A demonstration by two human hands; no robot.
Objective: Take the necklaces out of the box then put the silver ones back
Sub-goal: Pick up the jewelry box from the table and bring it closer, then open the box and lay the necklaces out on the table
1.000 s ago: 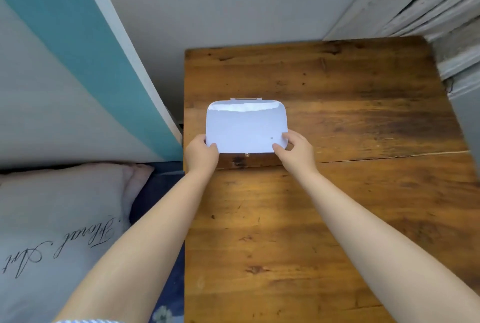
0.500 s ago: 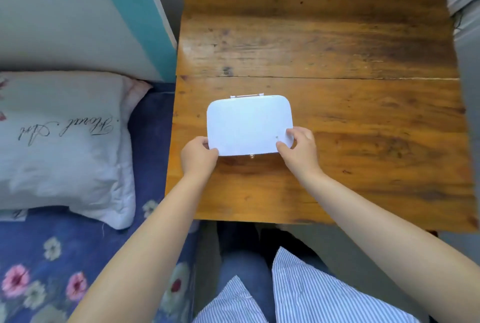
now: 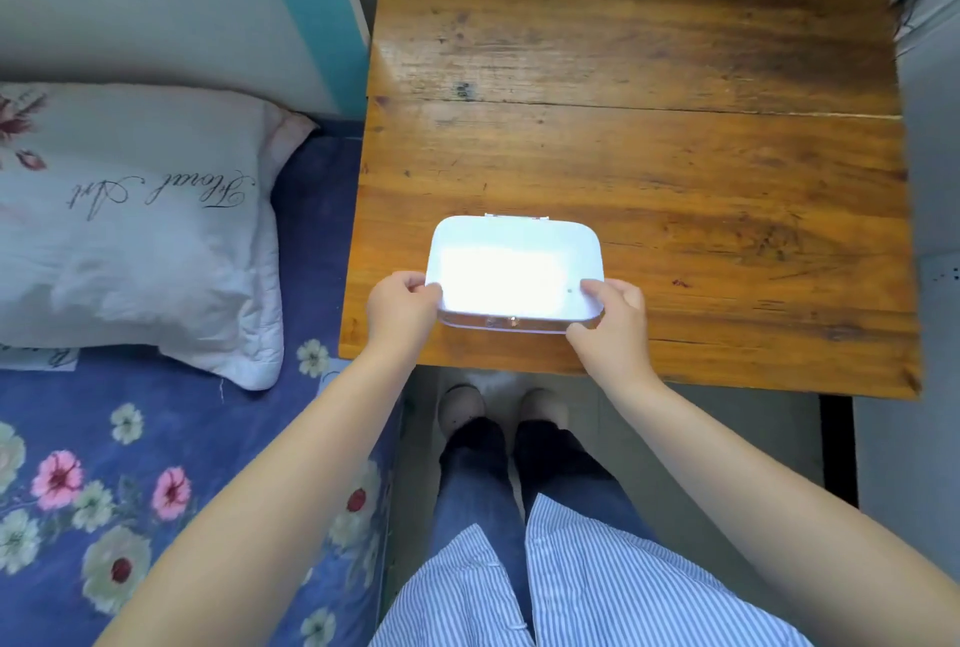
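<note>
Our left hand [image 3: 402,306] grips the left front corner of the white box [image 3: 514,272], and our right hand [image 3: 610,319] grips the right front corner. The box sits between our hands near the desk [image 3: 675,178] edge, lid closed, probably so we can open it steadily.

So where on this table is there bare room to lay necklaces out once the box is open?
Nearly all of the wooden table is bare: the whole stretch beyond the white box toward the wall, and the wide patch to its right. Only the near edge is crowded, where the left hand and right hand grip the box.
</note>
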